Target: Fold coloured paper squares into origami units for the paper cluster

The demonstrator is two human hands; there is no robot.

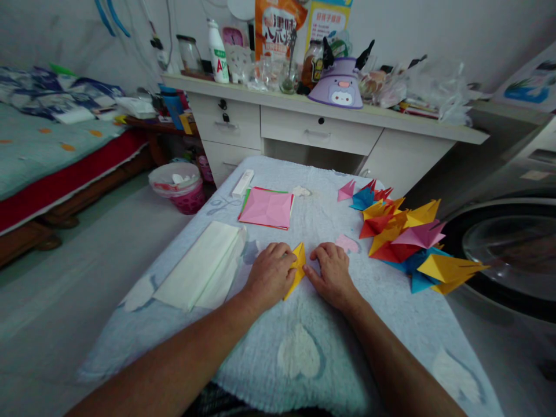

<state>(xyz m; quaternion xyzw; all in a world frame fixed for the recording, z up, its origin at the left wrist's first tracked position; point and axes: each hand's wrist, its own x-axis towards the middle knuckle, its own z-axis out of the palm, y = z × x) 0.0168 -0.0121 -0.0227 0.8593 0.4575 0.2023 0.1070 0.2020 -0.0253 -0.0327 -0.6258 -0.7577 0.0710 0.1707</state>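
A folded yellow paper piece (297, 266) lies on the light blue cloth-covered table (304, 347), between my two hands. My left hand (269, 275) rests on its left side with fingers curled down, pressing and pinching the paper. My right hand (332, 272) sits at its right edge, fingers bent and pressed on the paper's tip. A stack of flat coloured sheets, pink on top (266, 207), lies further back. A heap of several folded paper shapes in yellow, red, blue and pink (403, 237) sits to the right.
A white folded sheet bundle (204, 266) lies at the table's left. A small white box (242, 183) is near the far edge. Behind stand a cluttered white desk (321, 124), a pink bin (178, 186), a bed (47, 150) at left and a washing machine (508, 243) at right.
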